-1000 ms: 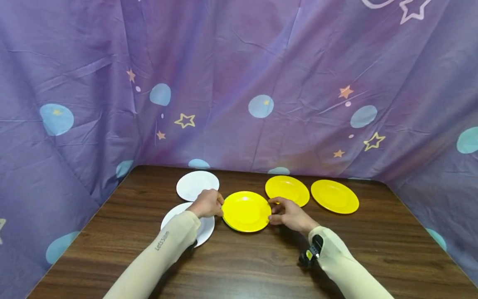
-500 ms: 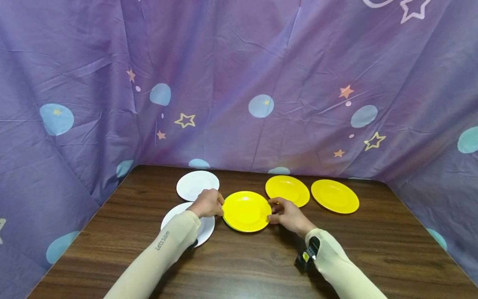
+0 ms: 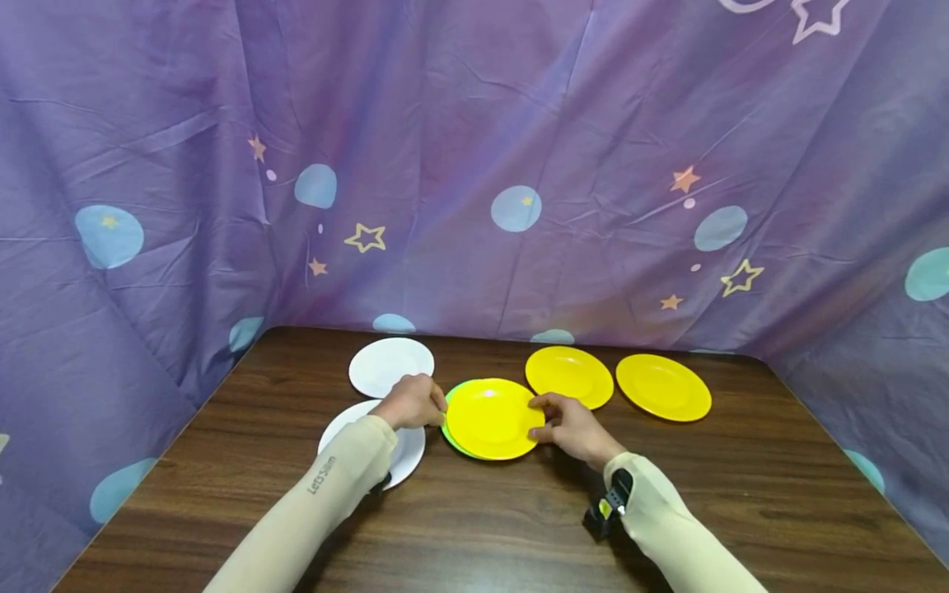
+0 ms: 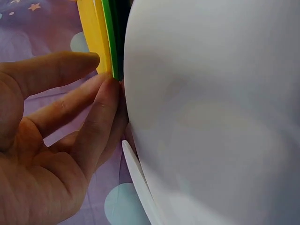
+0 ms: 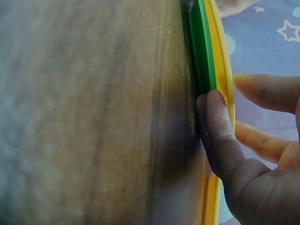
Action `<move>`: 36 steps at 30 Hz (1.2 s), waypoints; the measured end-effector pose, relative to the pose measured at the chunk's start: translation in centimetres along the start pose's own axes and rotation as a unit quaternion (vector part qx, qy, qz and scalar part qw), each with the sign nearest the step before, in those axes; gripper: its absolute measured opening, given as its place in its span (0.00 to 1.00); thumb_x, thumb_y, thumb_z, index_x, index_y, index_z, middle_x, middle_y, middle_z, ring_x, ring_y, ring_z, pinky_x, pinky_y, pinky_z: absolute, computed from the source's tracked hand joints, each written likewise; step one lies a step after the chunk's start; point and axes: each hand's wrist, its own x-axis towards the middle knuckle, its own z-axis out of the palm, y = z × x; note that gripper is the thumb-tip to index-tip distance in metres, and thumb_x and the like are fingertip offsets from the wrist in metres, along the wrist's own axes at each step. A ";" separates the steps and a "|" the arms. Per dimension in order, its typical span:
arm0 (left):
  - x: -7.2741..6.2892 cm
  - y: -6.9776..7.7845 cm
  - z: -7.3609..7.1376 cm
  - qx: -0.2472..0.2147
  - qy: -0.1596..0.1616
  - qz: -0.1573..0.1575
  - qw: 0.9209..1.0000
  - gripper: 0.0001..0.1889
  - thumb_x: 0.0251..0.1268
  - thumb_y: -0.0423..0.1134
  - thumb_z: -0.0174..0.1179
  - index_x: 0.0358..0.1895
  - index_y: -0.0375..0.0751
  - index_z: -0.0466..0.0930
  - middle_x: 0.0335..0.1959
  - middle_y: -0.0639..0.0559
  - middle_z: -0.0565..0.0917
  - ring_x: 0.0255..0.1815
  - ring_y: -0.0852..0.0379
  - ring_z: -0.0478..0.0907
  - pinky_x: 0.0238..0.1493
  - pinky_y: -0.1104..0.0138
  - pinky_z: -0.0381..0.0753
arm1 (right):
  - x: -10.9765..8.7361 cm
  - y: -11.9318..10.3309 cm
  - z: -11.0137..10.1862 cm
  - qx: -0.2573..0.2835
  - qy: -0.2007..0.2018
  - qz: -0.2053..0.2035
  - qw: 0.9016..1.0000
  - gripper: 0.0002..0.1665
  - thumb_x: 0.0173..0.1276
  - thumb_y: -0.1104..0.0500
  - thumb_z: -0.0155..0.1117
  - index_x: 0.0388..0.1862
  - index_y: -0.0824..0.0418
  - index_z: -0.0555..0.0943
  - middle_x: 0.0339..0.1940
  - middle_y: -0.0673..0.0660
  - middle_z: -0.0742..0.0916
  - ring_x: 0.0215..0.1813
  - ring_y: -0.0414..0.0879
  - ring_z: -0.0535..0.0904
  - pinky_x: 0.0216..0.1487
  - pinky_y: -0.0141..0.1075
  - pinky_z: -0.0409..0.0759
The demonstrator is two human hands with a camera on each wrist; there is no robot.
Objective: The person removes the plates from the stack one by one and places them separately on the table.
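Observation:
A yellow plate (image 3: 495, 418) lies over a green plate (image 3: 454, 441), shifted to the right so that a green crescent shows at its left. My right hand (image 3: 574, 427) grips the yellow plate's right edge, thumb low and fingertips on top. Opposite, my left hand (image 3: 411, 402) pinches at the left rim. In the left wrist view its fingertips (image 4: 108, 86) meet the edge of the green plate (image 4: 110, 37). The right wrist view has the thumb (image 5: 218, 105) against the stacked rims, green under yellow. Part of a white plate (image 3: 408, 457) is hidden below my left forearm.
Another white plate (image 3: 390, 366) lies at the back left. Two more yellow plates, one nearer (image 3: 569, 375) and one farther right (image 3: 663, 387), lie along the back. A purple patterned cloth (image 3: 445, 165) hangs behind the brown wooden table (image 3: 504, 535).
The yellow plate has slid slightly to the right over the green plate, baring more of the green at its left. Both hands stay at the rims, nearly in place.

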 end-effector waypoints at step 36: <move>-0.4 0.1 0.1 0.017 -0.008 0.037 0.999 0.12 0.50 0.33 0.68 0.40 0.43 0.92 0.39 0.51 0.92 0.44 0.51 0.83 0.41 0.67 0.79 | -1.3 0.5 -2.5 0.120 -0.016 0.092 0.988 0.33 0.65 0.69 0.67 0.70 0.65 0.74 0.75 0.68 0.72 0.49 0.43 0.81 0.49 0.35 0.86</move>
